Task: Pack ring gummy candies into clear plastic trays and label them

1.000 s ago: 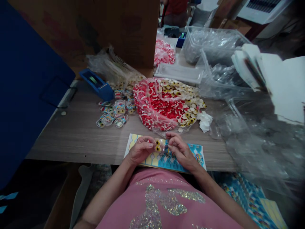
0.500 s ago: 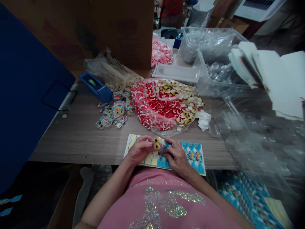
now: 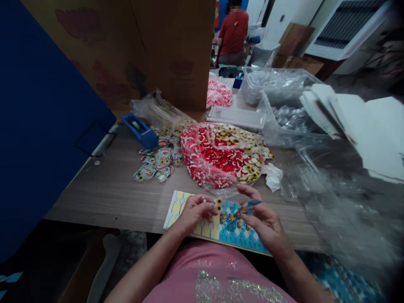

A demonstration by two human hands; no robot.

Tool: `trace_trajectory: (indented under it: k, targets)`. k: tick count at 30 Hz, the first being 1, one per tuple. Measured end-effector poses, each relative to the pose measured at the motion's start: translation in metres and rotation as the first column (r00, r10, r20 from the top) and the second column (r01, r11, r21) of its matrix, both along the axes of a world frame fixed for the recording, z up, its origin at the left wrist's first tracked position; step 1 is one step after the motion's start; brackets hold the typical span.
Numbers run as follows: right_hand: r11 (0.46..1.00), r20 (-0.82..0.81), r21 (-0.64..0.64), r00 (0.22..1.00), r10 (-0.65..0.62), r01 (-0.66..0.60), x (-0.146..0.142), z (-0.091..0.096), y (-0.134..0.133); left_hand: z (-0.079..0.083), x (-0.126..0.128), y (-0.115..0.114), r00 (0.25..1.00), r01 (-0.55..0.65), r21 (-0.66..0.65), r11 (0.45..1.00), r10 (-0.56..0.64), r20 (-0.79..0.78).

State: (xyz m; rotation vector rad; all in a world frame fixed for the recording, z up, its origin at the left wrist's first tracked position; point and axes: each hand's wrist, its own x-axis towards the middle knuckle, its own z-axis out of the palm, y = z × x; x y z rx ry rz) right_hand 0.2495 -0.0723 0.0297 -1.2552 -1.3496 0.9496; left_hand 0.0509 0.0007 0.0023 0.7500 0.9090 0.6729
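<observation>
Between the thumb and fingers of my left hand [image 3: 196,214] is a small clear case [image 3: 218,205] with yellow-and-black eye shapes in it. My right hand [image 3: 267,223] pinches a blue printed sticker [image 3: 253,203] lifted above the sheet, a little right of the case. Under both hands lies the sticker sheet [image 3: 174,211], its left part bare yellow backing and its right part blue printed labels. Just beyond, a clear bag [image 3: 208,158] spills red-and-white pieces and yellow eye pieces. Left of that bag sit several labelled cases [image 3: 163,156].
A blue tape dispenser [image 3: 140,130] stands at the back left by a cardboard box [image 3: 170,54]. Clear bins [image 3: 268,107] and a crumpled tissue [image 3: 273,176] are on the right, with clear plastic packs [image 3: 328,202] nearer. A person in red [image 3: 234,31] is in the background.
My right hand has come up off the sheet and moved right with a sticker in its fingers. My left hand still holds the case. The camera view has tilted up.
</observation>
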Motion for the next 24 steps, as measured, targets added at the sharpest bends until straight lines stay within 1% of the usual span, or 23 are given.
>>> trace_trajectory:
  k: [2,4,7,10,17,24]
  targets:
    - [0.992,0.115,-0.033,0.986,0.121,-0.118,-0.001,0.01,0.011,0.008,0.003,-0.001,0.994,0.096,0.033,0.995,-0.094,-0.053]
    - [0.986,0.193,-0.069,0.967,0.165,-0.155,-0.005,0.013,0.019,0.016,0.005,-0.002,0.99,0.131,0.041,0.991,-0.128,-0.061]
    - [0.989,0.233,-0.083,0.962,0.141,-0.125,-0.012,0.008,0.025,0.026,0.005,-0.001,0.991,0.127,0.041,0.991,-0.124,-0.058]
    - [0.993,0.245,-0.067,0.963,0.113,-0.1,-0.017,0.003,0.025,0.029,0.002,0.0,0.989,0.141,0.038,0.989,-0.139,-0.056]
    - [0.996,0.299,-0.01,0.95,0.084,-0.084,-0.018,0.0,0.023,0.025,0.002,-0.002,0.989,0.144,0.058,0.988,-0.142,-0.049]
    - [0.998,0.394,0.054,0.919,0.01,-0.035,-0.023,-0.006,0.022,0.023,0.003,-0.003,0.988,0.144,0.076,0.987,-0.14,-0.062]
